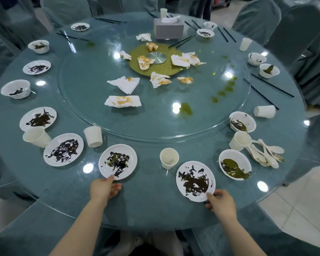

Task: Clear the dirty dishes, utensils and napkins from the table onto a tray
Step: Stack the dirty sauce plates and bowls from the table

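At the near edge of the round desk (148, 206), the left hand (104, 188) pinches the near rim of a stained plate (118, 161) at about 7 o'clock, thumb on top and fingers curled beneath. The right hand (221, 203) grips the near rim of a second stained plate (195, 181) at about 5 o'clock in the same way. An upright cup (169, 158) stands between the two plates, slightly farther in. A green-smeared bowl (235, 164) sits just right of the right plate, with a heap of spoons (266, 153) and a tipped cup beyond it. More smeared plates, bowls and cups run round the rim from 8 to 11 o'clock on the left, and more bowls, a fallen cup and black chopsticks (270, 85) lie from 1 to 4 o'clock. On the glass turntable (85, 100) crumpled, orange-stained napkins (123, 101) lie scattered round the centre, beside green spills. A tissue box (168, 28) stands at 12 o'clock. Covered chairs ring the desk
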